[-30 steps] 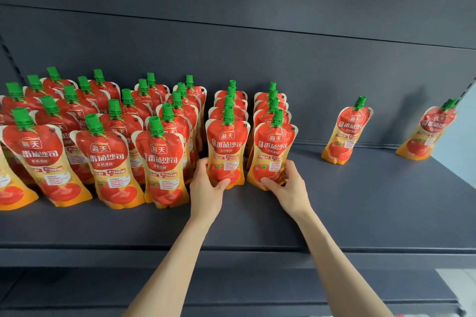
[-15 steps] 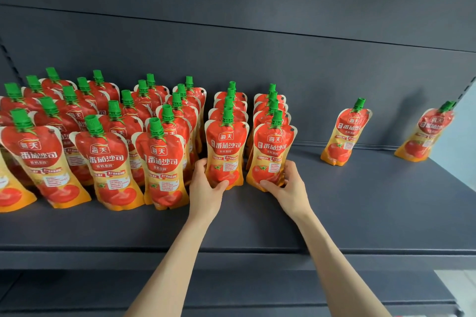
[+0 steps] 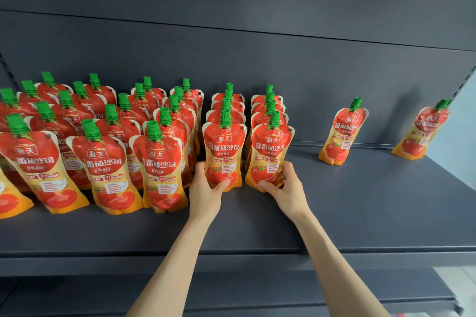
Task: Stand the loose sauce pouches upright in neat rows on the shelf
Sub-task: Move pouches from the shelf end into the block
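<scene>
Nothing moved: left hand (image 3: pixel 206 194) grips front pouch (image 3: pixel 223 152), right hand (image 3: pixel 286 188) neighbouring pouch (image 3: pixel 270 153).

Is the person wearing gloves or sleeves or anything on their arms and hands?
No. The left hand and the right hand are bare: no gloves, rings, watch or bracelets show. The arms are bare too, long and slim, with no sleeves down to the picture's bottom edge.

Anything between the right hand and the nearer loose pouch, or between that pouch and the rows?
Nothing visible. Only bare shelf lies between the right hand, gripping the end row's front pouch, and the loose pouch; the same stretch leads back to that row.
</scene>
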`<state>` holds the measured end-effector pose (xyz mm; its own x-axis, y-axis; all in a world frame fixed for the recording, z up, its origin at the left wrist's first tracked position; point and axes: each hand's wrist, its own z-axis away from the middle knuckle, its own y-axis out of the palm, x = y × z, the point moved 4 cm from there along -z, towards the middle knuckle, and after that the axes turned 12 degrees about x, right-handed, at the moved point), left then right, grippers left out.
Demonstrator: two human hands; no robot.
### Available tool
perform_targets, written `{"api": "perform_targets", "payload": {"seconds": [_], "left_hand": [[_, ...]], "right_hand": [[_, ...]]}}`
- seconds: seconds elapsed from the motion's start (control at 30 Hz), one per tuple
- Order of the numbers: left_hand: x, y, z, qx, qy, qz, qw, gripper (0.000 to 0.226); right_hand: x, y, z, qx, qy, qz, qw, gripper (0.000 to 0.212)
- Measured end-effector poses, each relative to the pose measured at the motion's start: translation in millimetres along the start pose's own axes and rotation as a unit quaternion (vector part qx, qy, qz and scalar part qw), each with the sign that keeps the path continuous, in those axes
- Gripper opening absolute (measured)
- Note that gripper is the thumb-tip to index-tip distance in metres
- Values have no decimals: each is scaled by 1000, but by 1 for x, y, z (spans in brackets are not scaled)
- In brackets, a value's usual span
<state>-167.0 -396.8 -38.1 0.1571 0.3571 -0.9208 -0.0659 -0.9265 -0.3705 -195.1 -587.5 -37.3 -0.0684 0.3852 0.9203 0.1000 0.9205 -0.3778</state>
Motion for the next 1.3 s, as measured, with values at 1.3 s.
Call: {"api": "perform_targets", "payload": {"seconds": [1.3], "left_hand": [[5,1,-1,9,11,5,1000,61]], "right_hand": [[-1,-2,0,14,10,-5,1000,46]]}}
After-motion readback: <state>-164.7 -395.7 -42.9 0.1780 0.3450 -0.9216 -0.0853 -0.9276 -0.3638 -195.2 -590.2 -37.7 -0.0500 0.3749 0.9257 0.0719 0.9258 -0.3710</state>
